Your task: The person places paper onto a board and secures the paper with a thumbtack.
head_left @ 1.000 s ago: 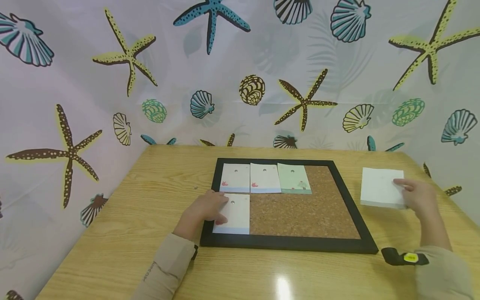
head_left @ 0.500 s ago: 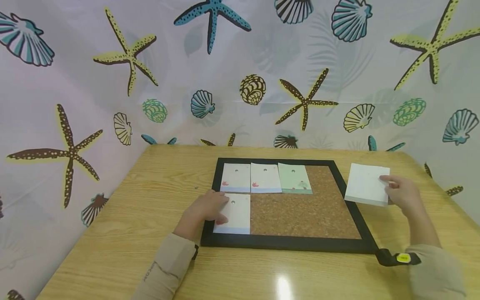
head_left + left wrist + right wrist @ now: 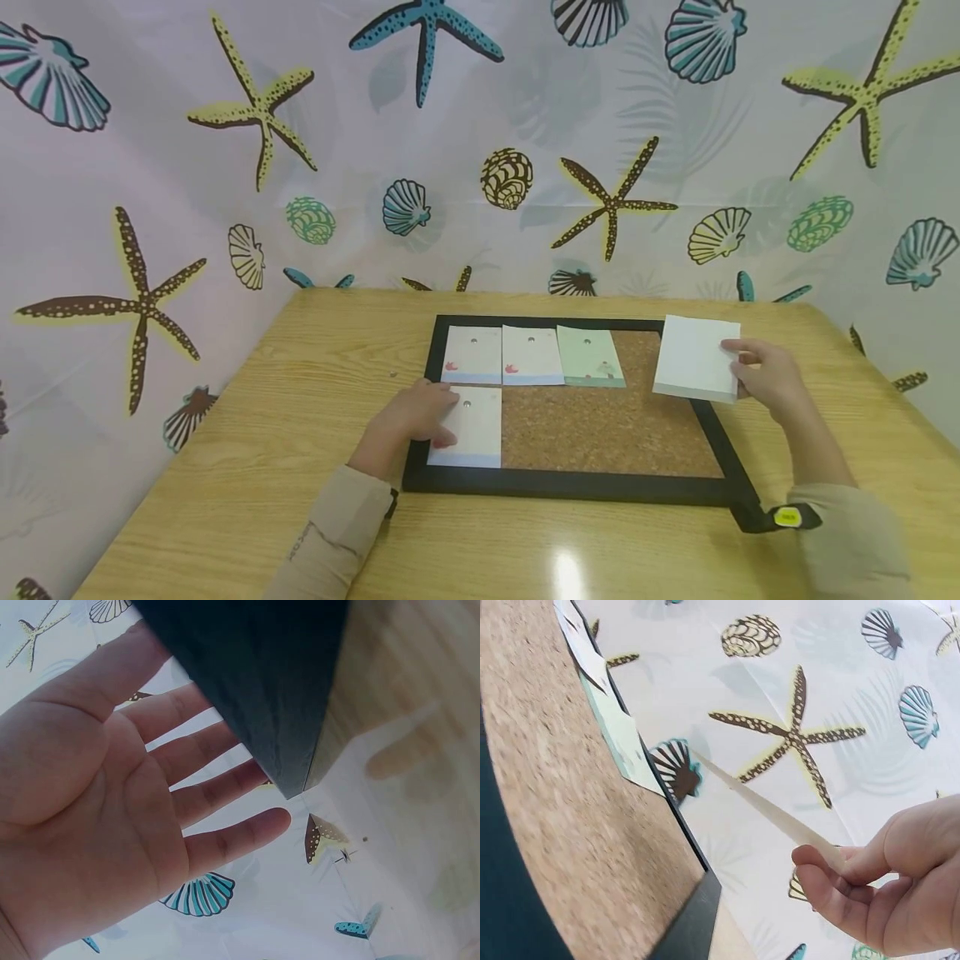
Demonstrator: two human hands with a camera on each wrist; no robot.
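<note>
A black-framed cork board (image 3: 607,433) lies on the table. Three notes are pinned along its top row: a white note (image 3: 472,354), another white note (image 3: 531,357) and a pale green note (image 3: 589,358). Below the first is a white note (image 3: 480,429) with a silver pin near its top. My left hand (image 3: 420,417) rests over the board's left edge and this lower note; the left wrist view shows its fingers extended against the frame (image 3: 255,690). My right hand (image 3: 768,375) pinches a square white note paper (image 3: 697,358) by its right side, above the board's upper right corner. The right wrist view shows this paper edge-on.
The wooden table (image 3: 322,350) extends around the board. A tiny object (image 3: 393,374) lies left of the frame. Behind stands a white cloth (image 3: 465,125) printed with starfish and shells. The right wrist's black strap (image 3: 780,518) is close to the board's lower right corner.
My right hand has carried the white note paper leftward and slightly away from me, from beside the board to over its right edge. The left hand has stayed in place.
</note>
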